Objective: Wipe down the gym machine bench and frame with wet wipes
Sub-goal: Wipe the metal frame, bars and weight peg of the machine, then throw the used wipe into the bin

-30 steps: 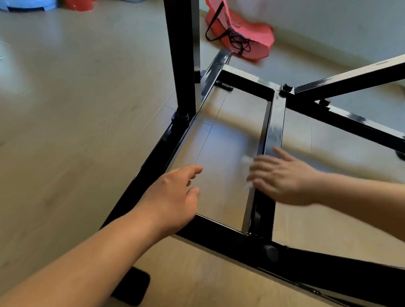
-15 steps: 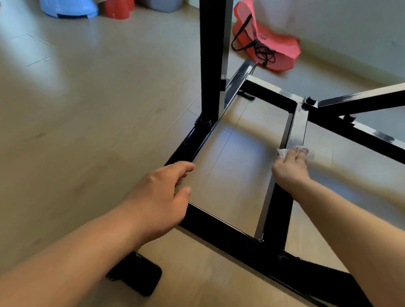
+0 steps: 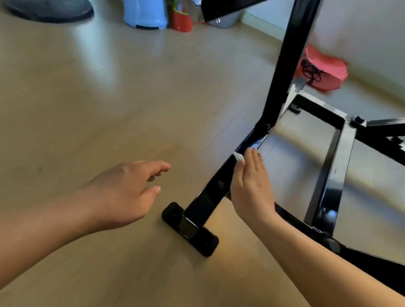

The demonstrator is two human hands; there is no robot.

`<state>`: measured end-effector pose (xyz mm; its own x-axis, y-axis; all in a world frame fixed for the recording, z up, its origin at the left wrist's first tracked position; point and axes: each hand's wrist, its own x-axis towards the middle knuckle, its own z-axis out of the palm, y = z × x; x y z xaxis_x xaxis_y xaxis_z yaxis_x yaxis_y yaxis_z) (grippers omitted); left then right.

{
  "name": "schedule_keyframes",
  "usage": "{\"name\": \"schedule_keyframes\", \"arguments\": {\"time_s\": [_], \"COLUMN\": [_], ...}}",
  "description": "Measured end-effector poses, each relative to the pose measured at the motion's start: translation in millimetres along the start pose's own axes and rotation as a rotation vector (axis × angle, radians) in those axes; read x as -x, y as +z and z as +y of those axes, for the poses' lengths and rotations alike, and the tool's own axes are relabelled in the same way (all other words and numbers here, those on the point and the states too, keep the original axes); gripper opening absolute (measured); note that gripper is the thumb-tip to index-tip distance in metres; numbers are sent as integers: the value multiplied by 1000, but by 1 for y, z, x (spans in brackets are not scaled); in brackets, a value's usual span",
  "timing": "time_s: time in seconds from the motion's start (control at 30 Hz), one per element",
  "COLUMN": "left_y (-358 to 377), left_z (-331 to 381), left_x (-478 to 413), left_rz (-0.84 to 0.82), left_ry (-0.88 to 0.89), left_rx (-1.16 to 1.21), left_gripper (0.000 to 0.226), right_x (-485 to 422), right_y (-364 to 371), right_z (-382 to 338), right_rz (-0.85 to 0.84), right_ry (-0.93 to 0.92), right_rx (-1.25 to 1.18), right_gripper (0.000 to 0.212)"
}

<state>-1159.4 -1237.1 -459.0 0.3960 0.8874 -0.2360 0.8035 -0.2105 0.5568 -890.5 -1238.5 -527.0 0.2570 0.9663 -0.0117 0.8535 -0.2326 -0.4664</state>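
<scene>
**Wet wipe pressed to the black base rail**

The left hand (image 3: 125,193) hovers over the wooden floor (image 3: 75,101), fingers loosely spread, holding nothing. Just beside it, the gym frame (image 3: 212,190) lies low on the floor, glossy black, its rail ending in a rubber foot (image 3: 189,227). The right hand (image 3: 251,186) lies flat against that rail with straight fingers, pressing a white wet wipe (image 3: 239,157) that peeks out by the fingertips. An upright post (image 3: 284,65) rises beyond.
</scene>
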Motion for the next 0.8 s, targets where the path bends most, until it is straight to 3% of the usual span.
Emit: {"name": "schedule_keyframes", "arguments": {"time_s": [0.13,0.23,0.37,0.53,0.63,0.8], "left_y": [-20,-28,-42,-87,-120,-161], "left_z": [-32,-42,-56,-95,-129,-160], "left_x": [36,56,74,109,139,209], "left_rz": [62,42,5,115,209,500], "left_ry": [-112,-145,-189,-347,-441,-602], "left_rx": [52,84,77,254,400,806], "left_gripper": [46,48,50,39,48,31], "right_x": [26,60,76,64,76,129], "right_y": [54,67,59,58,56,46], "right_z": [-52,-75,-159,-288,-351,-447], "right_rz": [-275,-381,-699,-787,-894,-925], "right_ry": [-141,-181,-110,-149,-72,-119], "right_rx": [284,305,14,-294,-436,-491], "right_gripper": [64,63,49,20,31,42]}}
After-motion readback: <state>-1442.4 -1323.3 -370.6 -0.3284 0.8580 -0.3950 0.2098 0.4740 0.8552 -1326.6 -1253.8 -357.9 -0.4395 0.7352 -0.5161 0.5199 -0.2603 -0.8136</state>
